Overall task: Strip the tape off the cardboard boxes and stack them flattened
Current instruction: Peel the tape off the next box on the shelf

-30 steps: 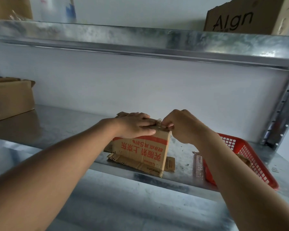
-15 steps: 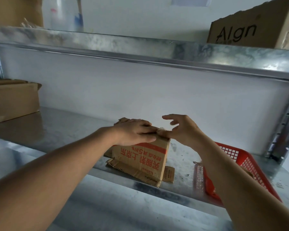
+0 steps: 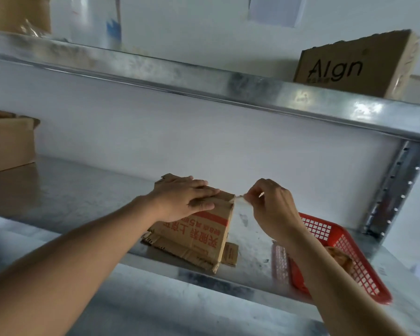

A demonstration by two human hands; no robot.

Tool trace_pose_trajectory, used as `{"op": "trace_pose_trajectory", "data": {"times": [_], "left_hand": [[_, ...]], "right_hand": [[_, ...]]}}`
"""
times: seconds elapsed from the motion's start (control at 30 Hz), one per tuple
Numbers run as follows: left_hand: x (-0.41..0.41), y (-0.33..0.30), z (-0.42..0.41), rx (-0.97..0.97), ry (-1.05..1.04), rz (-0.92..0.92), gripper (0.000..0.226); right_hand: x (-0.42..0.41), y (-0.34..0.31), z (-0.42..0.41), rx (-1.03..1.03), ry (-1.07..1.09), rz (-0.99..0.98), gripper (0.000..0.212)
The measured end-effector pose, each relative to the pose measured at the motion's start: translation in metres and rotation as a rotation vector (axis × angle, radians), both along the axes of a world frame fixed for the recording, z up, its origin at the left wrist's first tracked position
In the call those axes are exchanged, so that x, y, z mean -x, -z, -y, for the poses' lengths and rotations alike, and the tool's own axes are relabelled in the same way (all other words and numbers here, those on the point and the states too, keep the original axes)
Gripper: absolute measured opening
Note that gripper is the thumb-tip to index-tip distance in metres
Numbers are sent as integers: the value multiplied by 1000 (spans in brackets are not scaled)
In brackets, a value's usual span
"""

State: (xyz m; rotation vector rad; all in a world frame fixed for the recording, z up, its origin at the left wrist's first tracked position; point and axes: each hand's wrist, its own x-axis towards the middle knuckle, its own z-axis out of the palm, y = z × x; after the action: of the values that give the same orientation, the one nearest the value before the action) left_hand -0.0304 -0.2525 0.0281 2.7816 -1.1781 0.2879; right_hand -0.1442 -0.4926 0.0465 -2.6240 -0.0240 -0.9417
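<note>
Since half a second ago the right hand [image 3: 272, 209] has drawn away from the box corner and is now pinching a strip of clear tape [image 3: 239, 197] between thumb and fingertips, stretching it off the top right corner. The left hand [image 3: 187, 198] is lying flat with straight fingers, pressing down on top of the small cardboard box [image 3: 199, 235], which is standing on flattened cardboard [image 3: 229, 254] at the front of the metal shelf [image 3: 83, 190]. A red basket [image 3: 330, 238] is sitting just right of the right wrist, and a printed box [image 3: 354, 66] is resting on the upper shelf.
</note>
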Motion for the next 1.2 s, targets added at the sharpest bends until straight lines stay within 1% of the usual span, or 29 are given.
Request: {"op": "trace_pose_trajectory", "data": {"times": [0.13, 0.3, 0.4, 0.5, 0.53, 0.63, 0.7, 0.8, 0.87, 0.9, 0.97, 1.0, 1.03, 1.1, 1.13, 1.2], "left_hand": [[-10, -1, -5, 13, 33, 10, 75], [-16, 4, -2, 45, 66, 28, 71], [-17, 6, -3, 44, 69, 33, 76], [-16, 6, -4, 42, 73, 27, 79], [-16, 6, -4, 39, 73, 23, 79], [-17, 5, -3, 24, 64, 24, 85], [-18, 5, -1, 23, 69, 44, 82], [-19, 7, -1, 22, 67, 64, 76], [-19, 7, -1, 38, 61, 64, 79], [-19, 7, -1, 51, 63, 61, 79], [-18, 6, -2, 60, 68, 47, 73], [-18, 6, -3, 55, 68, 39, 72], [-19, 7, -3, 49, 67, 34, 72], [-20, 7, -2, 48, 63, 30, 74], [-21, 7, -2, 53, 65, 32, 73], [-20, 7, -2, 69, 67, 37, 68]], "right_hand": [[16, 27, 2, -322, 33, 66, 18], [30, 58, -10, -802, 36, 212, 8], [32, 62, -20, -920, 4, 278, 11], [22, 52, -26, -1054, -124, 250, 30], [18, 48, -27, -1046, -131, 217, 32], [5, 37, -29, -895, -90, 82, 20], [2, 30, -31, -811, -98, 27, 16], [-3, 20, -36, -719, -121, -6, 26], [-9, 14, -38, -563, -60, -24, 31], [-13, 11, -40, -482, -30, -30, 28], [-21, 6, -40, -382, 7, -22, 13], [-23, 4, -39, -345, 9, -19, 10], [-23, 3, -37, -314, 2, -17, 13], [-20, 4, -31, -315, -37, 6, 16], [-18, 6, -27, -360, -61, 23, 16], [-10, 12, -19, -531, -101, 37, 13]]}}
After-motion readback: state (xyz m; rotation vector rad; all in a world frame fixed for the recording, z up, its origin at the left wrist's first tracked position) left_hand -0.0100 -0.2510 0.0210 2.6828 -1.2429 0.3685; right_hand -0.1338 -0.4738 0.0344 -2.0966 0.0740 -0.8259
